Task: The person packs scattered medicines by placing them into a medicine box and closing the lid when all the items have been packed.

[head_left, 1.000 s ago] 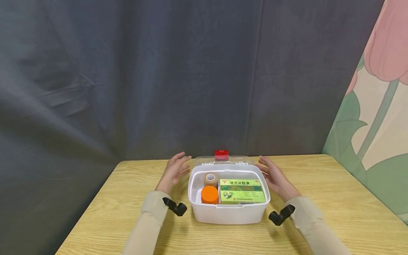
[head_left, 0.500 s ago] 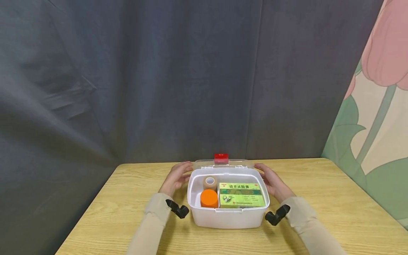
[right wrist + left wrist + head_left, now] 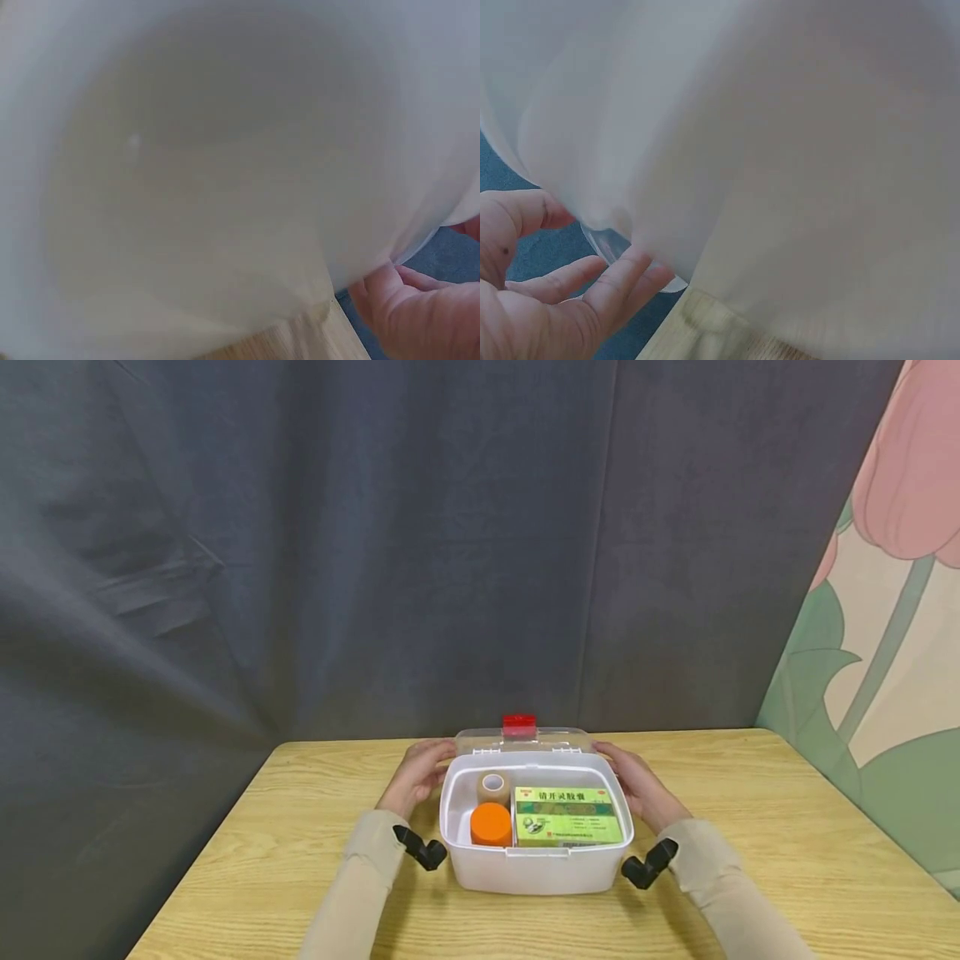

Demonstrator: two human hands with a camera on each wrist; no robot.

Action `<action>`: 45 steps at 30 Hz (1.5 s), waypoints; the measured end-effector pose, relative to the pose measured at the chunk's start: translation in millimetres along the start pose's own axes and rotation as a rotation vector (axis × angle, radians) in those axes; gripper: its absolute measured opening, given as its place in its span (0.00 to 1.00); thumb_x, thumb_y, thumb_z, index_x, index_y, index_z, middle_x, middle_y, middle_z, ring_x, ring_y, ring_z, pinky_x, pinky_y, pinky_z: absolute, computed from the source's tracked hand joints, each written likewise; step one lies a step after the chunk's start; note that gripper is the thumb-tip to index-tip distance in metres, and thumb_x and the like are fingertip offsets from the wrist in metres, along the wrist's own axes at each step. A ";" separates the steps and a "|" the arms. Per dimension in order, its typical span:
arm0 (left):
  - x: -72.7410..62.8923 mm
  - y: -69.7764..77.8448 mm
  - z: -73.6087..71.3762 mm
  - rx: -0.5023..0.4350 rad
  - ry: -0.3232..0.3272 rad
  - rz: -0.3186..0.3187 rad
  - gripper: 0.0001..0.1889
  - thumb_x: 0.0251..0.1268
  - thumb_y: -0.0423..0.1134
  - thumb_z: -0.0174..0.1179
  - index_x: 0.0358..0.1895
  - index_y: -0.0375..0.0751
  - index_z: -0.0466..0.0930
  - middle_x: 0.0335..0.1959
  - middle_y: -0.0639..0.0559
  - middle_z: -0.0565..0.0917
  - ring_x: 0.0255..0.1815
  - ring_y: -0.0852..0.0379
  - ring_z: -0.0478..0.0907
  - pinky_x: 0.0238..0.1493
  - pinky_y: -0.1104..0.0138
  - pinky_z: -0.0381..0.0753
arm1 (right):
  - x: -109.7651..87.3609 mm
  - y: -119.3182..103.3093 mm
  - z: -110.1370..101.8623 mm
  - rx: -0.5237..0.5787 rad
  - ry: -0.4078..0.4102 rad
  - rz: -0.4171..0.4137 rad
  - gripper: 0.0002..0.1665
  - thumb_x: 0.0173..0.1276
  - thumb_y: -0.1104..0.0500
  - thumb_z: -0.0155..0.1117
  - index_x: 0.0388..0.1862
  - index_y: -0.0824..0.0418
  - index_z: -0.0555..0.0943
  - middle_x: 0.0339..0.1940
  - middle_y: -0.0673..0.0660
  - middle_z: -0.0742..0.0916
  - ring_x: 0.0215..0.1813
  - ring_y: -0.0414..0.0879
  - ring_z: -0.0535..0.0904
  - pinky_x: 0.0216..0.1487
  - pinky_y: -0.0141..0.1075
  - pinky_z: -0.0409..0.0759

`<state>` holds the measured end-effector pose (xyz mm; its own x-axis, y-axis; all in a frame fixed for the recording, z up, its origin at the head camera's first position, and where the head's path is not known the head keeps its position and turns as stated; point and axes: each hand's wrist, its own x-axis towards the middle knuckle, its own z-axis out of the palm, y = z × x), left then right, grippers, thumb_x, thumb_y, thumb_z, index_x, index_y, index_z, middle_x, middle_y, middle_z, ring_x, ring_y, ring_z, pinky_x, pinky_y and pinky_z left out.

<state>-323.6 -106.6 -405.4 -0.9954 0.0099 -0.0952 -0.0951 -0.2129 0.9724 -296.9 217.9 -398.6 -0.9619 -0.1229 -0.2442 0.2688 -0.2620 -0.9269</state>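
Note:
A white plastic box (image 3: 536, 872) stands on the table, its clear lid (image 3: 558, 741) with a red latch (image 3: 519, 725) swung back behind it. Inside lie a green medicine carton (image 3: 567, 817), an orange-capped container (image 3: 491, 824) and a tan tape roll (image 3: 492, 787). My left hand (image 3: 417, 775) reaches along the box's left side, fingertips at the lid's left edge. In the left wrist view its fingers (image 3: 615, 285) are extended against the lid, thumb apart. On the other side my right hand (image 3: 639, 785) has its fingertips at the lid's right edge; that thumb is mostly hidden.
The wooden table (image 3: 780, 843) extends around the box on both sides. A dark grey curtain (image 3: 450, 552) hangs behind its back edge. At the right stands a wall (image 3: 907, 693) painted with flowers. Black wrist cameras (image 3: 423, 849) flank the box.
Both hands have moved inward from beside the box to the lid's side edges. The box, its contents and the swung-back lid keep their places.

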 end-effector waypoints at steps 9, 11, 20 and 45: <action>-0.4 1.9 2.1 -0.007 0.009 0.041 0.18 0.64 0.26 0.55 0.55 0.19 0.72 0.42 0.41 0.78 0.30 0.57 0.78 0.33 0.70 0.82 | -0.4 1.0 4.0 -0.047 0.012 -0.070 0.22 0.77 0.51 0.51 0.61 0.65 0.65 0.44 0.52 0.79 0.40 0.38 0.79 0.43 0.31 0.81; -0.6 2.9 3.0 -0.016 0.000 0.050 0.20 0.65 0.25 0.55 0.58 0.19 0.70 0.45 0.37 0.78 0.31 0.56 0.79 0.34 0.70 0.83 | -0.8 0.2 2.5 -0.066 0.002 -0.091 0.28 0.78 0.52 0.49 0.70 0.65 0.60 0.57 0.56 0.75 0.45 0.39 0.77 0.46 0.31 0.80; 0.0 6.1 4.0 -0.032 -0.086 0.139 0.24 0.63 0.18 0.52 0.63 0.18 0.65 0.57 0.23 0.71 0.39 0.52 0.80 0.39 0.69 0.82 | -3.2 -7.7 -8.7 -0.155 -0.054 -0.152 0.39 0.77 0.53 0.51 0.79 0.60 0.47 0.70 0.66 0.66 0.51 0.41 0.78 0.51 0.36 0.80; -15.1 34.4 2.2 -0.061 -0.205 0.212 0.25 0.64 0.20 0.54 0.66 0.24 0.64 0.63 0.33 0.68 0.50 0.50 0.75 0.48 0.63 0.81 | -8.7 -13.9 -17.6 -0.308 -0.156 -0.532 0.36 0.74 0.65 0.56 0.76 0.65 0.53 0.74 0.69 0.61 0.60 0.39 0.76 0.55 0.34 0.76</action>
<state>-311.9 -111.9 -370.1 -0.9750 0.1547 0.1595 0.1096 -0.2896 0.9508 -293.2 239.5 -388.6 -0.9353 -0.1955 0.2949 -0.2927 -0.0410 -0.9553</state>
